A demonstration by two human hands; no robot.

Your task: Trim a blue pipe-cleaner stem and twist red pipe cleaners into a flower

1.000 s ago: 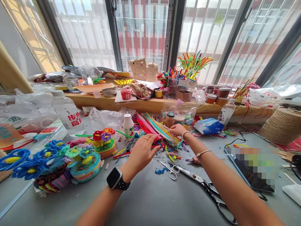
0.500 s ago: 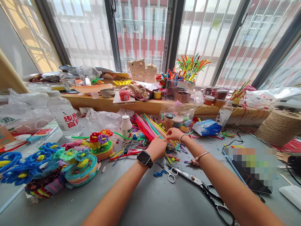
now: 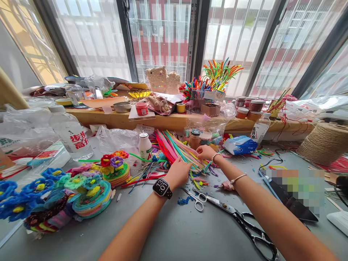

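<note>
A fanned bundle of long pipe cleaners (image 3: pixel 174 145) in red, pink, green and other colours lies at the middle of the table. My left hand (image 3: pixel 178 172) rests at its near left end, fingers curled around pipe cleaners; their tips are partly hidden. At the bundle's right side, my right hand (image 3: pixel 206 152) has thumb and fingers pinched on pipe cleaners. Short cut pieces (image 3: pixel 199 179) lie scattered just below the hands. Small scissors (image 3: pixel 199 201) and large black-handled scissors (image 3: pixel 244 221) lie on the near side, untouched.
Pipe-cleaner flowers (image 3: pixel 40 187) and a round flower base (image 3: pixel 92 199) stand at left. A white bottle (image 3: pixel 145 148) and a brown jar (image 3: pixel 194 139) flank the bundle. Rightward are a blue packet (image 3: pixel 240 145), a tablet (image 3: pixel 288 197) and a twine spool (image 3: pixel 323 143). Craft supplies crowd the ledge (image 3: pixel 168 123).
My right hand has shifted slightly right and away from my left, which has moved a little left. The hands are farther apart, and the view has shifted slightly.
</note>
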